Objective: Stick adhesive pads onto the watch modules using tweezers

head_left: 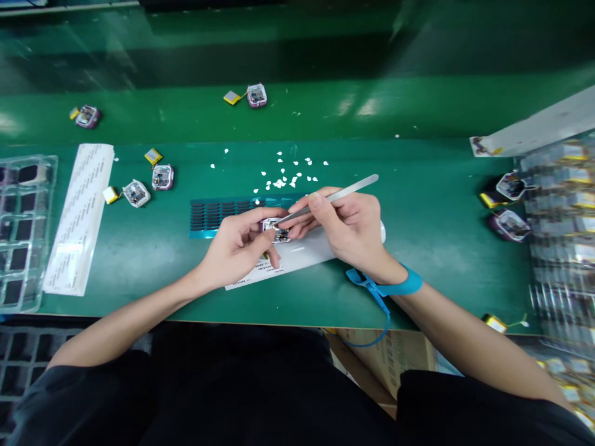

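Note:
In the middle of the bench my left hand (244,244) grips a small square device housing (277,234) with its circuit board facing up. Part of a yellow battery shows under my left fingers. My right hand (348,223) pinches metal tweezers (353,187), whose tips reach down onto the board; whether the tips hold anything is too small to tell. Beneath both hands lies a white printed sheet (297,257). A blue sheet of dark strips (209,217) sits just behind my left hand. A blue wrist strap (400,284) circles my right wrist.
Several small white stickers (279,183) lie scattered behind my hands. Opened devices with batteries rest at the left (136,193), back (256,96) and right (510,225). A clear tray (28,235) and white sheet (79,220) stand left; stacked trays (562,248) fill the right edge.

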`<state>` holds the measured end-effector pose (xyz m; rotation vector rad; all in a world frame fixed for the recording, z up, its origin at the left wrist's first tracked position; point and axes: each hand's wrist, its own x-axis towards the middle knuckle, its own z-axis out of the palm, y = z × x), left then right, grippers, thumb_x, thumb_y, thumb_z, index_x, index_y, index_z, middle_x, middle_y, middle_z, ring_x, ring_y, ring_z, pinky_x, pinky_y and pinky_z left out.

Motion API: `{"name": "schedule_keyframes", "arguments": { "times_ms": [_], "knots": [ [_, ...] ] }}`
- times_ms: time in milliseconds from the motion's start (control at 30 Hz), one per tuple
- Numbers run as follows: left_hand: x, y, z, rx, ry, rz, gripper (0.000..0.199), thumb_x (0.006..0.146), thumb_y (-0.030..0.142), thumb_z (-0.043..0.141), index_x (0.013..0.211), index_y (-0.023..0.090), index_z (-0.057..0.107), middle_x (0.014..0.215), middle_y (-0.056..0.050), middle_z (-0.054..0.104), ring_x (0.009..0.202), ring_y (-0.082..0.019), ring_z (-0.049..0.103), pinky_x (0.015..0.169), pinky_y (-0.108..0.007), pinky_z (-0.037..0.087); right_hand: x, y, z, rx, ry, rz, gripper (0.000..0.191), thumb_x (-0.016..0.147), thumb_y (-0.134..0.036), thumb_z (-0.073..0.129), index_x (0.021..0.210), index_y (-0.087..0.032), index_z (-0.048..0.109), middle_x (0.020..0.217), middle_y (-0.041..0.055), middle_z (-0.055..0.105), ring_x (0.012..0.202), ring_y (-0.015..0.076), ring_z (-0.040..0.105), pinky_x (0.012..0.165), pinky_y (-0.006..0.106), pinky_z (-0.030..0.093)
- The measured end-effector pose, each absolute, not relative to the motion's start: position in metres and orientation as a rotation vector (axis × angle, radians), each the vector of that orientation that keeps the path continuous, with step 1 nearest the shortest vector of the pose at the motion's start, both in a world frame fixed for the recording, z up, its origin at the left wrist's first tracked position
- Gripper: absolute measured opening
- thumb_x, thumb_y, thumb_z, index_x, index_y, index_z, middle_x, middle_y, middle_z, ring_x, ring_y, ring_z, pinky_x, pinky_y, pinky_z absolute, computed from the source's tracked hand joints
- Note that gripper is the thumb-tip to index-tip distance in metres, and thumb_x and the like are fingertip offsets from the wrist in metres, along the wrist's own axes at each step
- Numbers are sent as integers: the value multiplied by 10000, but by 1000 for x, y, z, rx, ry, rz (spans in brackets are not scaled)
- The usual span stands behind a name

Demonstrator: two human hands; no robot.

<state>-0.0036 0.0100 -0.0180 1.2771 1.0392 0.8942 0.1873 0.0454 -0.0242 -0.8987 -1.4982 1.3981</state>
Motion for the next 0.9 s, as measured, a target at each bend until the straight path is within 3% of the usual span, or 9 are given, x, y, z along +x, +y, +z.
{"name": "schedule_keyframes", "arguments": {
  "times_ms": [133, 267, 400, 533, 633, 767, 833, 900],
  "knots": [
    [-11, 14, -8, 1336, 1059, 873, 248, 936, 182, 552, 1130, 120, 692, 610, 0, 702, 503, -178, 722, 512, -281, 553, 186, 38, -32, -790, -1548, 1161, 265, 1059, -372, 587, 941, -214, 765, 750, 5, 759, 611, 137, 747, 553, 233, 633],
    [-24, 22, 6, 1356, 1184, 942, 258, 960, 229, 585, 1191, 152, 670, 753, -6, 729, 549, -160, 718, 595, -299, 568, 186, 39, -33, -824, -1467, 932, 295, 1063, -441, 561, 997, -218, 743, 794, 10, 764, 594, 139, 737, 498, 241, 604],
    [-36, 30, 7, 1426, 1291, 971, 174, 984, 283, 579, 1098, 181, 662, 905, -40, 750, 654, -165, 724, 656, -311, 560, 189, 50, -31, -976, -1507, 1025, 321, 1038, -467, 593, 935, -195, 728, 888, 45, 780, 692, 163, 766, 582, 266, 643],
    [-39, 33, 0, 1675, 1382, 795, 167, 1008, 288, 532, 1055, 186, 655, 841, -33, 750, 747, -173, 708, 687, -296, 502, 192, 57, -38, -1050, -1699, 1099, 333, 1025, -391, 594, 816, -168, 728, 845, 48, 780, 698, 159, 765, 645, 274, 648],
    [-37, 32, -1, 1879, 1438, 621, 175, 1014, 276, 503, 1053, 186, 648, 735, 2, 723, 600, -140, 610, 596, -282, 404, 193, 57, -42, -1088, -1812, 902, 381, 1017, -311, 572, 695, -177, 723, 806, 53, 781, 752, 169, 768, 654, 276, 623],
    [-35, 31, 2, 2014, 1427, 496, 215, 1034, 289, 461, 1056, 182, 646, 628, 33, 623, 501, -127, 488, 532, -285, 320, 192, 54, -41, -1072, -1840, 790, 389, 1015, -272, 561, 673, -185, 727, 761, 43, 775, 785, 181, 767, 650, 281, 604],
    [-36, 32, 2, 2082, 1363, 460, 246, 1053, 297, 425, 1096, 182, 638, 685, 16, 648, 557, -142, 534, 581, -290, 368, 192, 54, -39, -1077, -1861, 797, 392, 1016, -275, 556, 676, -182, 726, 771, 37, 777, 754, 167, 754, 645, 275, 594],
    [-36, 32, 2, 2192, 1247, 407, 270, 1062, 284, 392, 1150, 183, 627, 839, -27, 709, 732, -182, 631, 739, -321, 450, 193, 55, -37, -1076, -1922, 778, 414, 1024, -278, 551, 659, -179, 717, 776, 29, 777, 697, 144, 730, 618, 262, 567]
  ]
}}
